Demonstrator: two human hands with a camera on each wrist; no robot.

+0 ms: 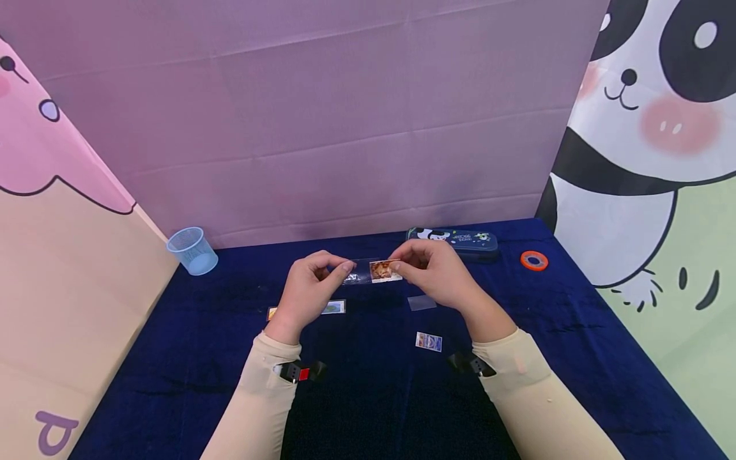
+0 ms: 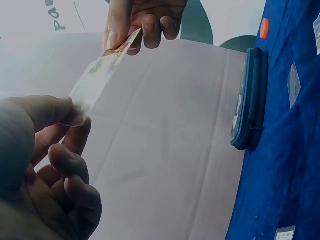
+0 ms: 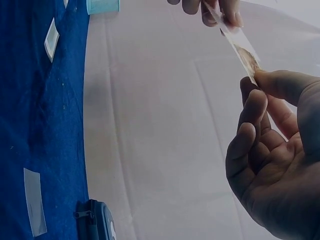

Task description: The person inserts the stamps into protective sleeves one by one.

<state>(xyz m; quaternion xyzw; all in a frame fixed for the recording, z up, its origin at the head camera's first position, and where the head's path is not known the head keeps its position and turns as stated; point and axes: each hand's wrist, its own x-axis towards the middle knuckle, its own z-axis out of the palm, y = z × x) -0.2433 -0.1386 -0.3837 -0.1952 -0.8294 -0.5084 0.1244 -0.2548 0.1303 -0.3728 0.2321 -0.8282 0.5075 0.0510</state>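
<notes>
Head view: here I am, both hands up over the blue-covered worktop (image 1: 368,396). My left hand (image 1: 310,284) pinches the left end of a clear plastic sleeve (image 1: 360,273); my right hand (image 1: 439,275) has the right end, where an orange-brown picture card (image 1: 384,271) sits. A spare clear sleeve (image 1: 422,303) lies just below my right hand, a blue picture card (image 1: 429,342) nearer me, another card (image 1: 333,306) by my left wrist. Pencil case (image 1: 474,241) far right, mesh cup (image 1: 195,252) far left.

Left wrist view: thumb and fingertips closed on the sleeve's end, the other fingers loosely curled. The strip runs taut-looking across to my right hand, clear of the worktop.

Right wrist view: thumb and forefinger nip the card's end, the rest half folded. I can't tell how much card is inside the plastic. I'd call this lining up card and sleeve; the next move wants a light, level pinch and edges kept parallel, so nothing bends.
</notes>
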